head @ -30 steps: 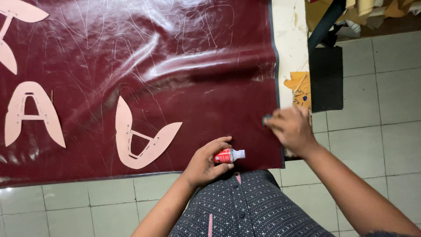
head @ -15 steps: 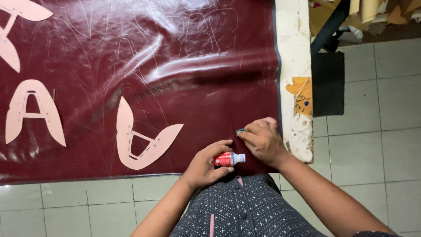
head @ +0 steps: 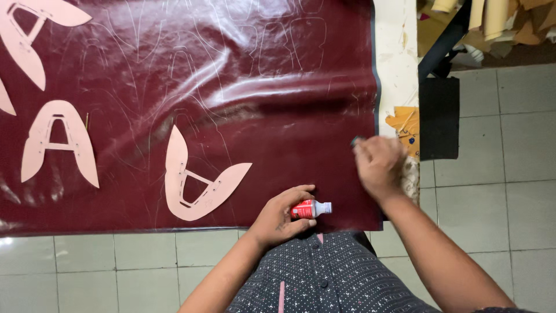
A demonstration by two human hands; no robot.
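Head view: a large sheet of glossy maroon leather (head: 260,116) is spread flat, and everything else is placed relative to it. A small red bottle with a white cap (head: 310,208) is held on its side by the left hand (head: 281,217), fingers curled round its body, at the sheet's near edge, right of centre. The right hand (head: 379,165) is seen near the sheet's right edge, fingers drawn together on a small dark object (head: 355,140) (too blurred to identify) at the fingertips. A pale pink cut-out pattern (head: 194,182) lies on the sheet just left of the left hand, apart from it; another pink pattern (head: 58,145) lies far to the left. Faint traced outlines are visible across the leather. Beyond the sheet's right edge a strip of white table (head: 397,58) shows.
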